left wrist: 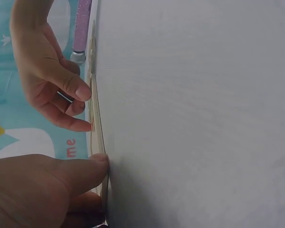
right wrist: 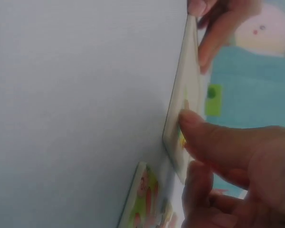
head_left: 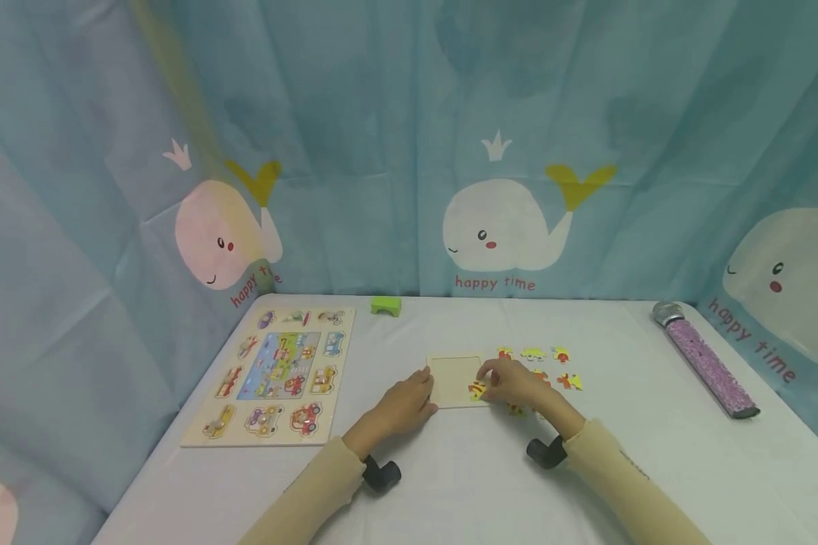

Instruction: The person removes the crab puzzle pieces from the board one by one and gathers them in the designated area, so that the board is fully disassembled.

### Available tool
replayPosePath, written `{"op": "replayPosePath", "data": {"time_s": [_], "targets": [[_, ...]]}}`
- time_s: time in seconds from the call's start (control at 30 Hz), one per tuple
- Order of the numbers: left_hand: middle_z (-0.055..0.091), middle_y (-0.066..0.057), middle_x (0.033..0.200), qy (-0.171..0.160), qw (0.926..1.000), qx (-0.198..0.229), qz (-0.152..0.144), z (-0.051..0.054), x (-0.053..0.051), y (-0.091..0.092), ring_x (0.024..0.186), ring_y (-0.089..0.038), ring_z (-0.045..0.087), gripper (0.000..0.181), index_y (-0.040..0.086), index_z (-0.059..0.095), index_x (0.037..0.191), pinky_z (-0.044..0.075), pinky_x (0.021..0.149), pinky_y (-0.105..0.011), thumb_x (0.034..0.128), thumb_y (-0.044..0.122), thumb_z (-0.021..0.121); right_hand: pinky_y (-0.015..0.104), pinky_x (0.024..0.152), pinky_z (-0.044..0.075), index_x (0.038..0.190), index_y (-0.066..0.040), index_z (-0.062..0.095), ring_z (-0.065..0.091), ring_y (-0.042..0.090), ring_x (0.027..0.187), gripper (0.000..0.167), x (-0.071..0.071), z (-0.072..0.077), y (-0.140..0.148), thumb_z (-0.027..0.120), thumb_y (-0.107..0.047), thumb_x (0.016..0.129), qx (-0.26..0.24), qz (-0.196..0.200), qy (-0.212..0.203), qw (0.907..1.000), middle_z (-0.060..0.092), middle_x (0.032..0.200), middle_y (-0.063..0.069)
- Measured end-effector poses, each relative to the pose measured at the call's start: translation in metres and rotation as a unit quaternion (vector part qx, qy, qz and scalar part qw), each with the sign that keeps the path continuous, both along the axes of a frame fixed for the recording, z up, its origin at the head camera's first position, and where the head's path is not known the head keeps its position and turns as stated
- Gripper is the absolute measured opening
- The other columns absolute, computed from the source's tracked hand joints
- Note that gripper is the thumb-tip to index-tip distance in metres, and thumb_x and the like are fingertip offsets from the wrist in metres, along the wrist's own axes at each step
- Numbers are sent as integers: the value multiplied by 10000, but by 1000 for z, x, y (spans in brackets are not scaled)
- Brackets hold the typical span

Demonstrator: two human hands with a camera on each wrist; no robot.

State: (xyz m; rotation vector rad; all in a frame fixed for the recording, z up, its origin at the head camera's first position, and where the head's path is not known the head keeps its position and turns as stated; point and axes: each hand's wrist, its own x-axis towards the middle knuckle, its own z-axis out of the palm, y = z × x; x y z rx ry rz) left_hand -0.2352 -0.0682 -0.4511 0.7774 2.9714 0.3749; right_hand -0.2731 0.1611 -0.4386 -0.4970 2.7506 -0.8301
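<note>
A shallow, square wooden puzzle tray (head_left: 450,382) lies on the white table. My left hand (head_left: 405,403) holds its near left corner, the thumb (left wrist: 92,171) on the near edge and the fingers along the left side. Over the tray's near right corner, my right hand (head_left: 511,382) pinches a yellow and red puzzle piece (head_left: 476,390) between thumb and index finger. In the right wrist view the thumb (right wrist: 192,121) touches that piece, while the index fingertip is hidden. Several loose puzzle pieces (head_left: 569,381) lie to the right of the tray, some partly covered by my right hand.
A large wooden vehicle puzzle board (head_left: 245,412) lies at the left. A green arch block (head_left: 385,306) stands by the far edge. A purple glittery microphone (head_left: 712,363) lies at the right. A blue whale-print curtain (head_left: 361,189) hangs behind the table.
</note>
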Motion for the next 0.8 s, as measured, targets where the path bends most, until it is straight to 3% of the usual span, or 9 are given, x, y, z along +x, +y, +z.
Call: {"op": "replayPosePath", "data": {"time_s": [0.5, 0.8], "targets": [[403, -199, 1413, 24, 10000, -29, -15, 2, 1, 0, 1307, -296, 401, 527, -50, 458, 1309, 386, 1016, -419, 906, 273, 566, 259, 552, 389, 995, -114, 637, 473, 147, 633, 254, 2, 6, -5, 723, -77, 759, -30, 158, -16, 9999, 569, 759, 36], [407, -203, 1407, 60, 10000, -12, -23, 0, 1, 0, 1307, -300, 400, 532, -54, 460, 1305, 389, 1012, -422, 903, 277, 570, 310, 654, 428, 951, -120, 608, 527, 172, 779, 270, 5, 7, -5, 748, -63, 727, -36, 137, 299, 9995, 602, 909, 67]]}}
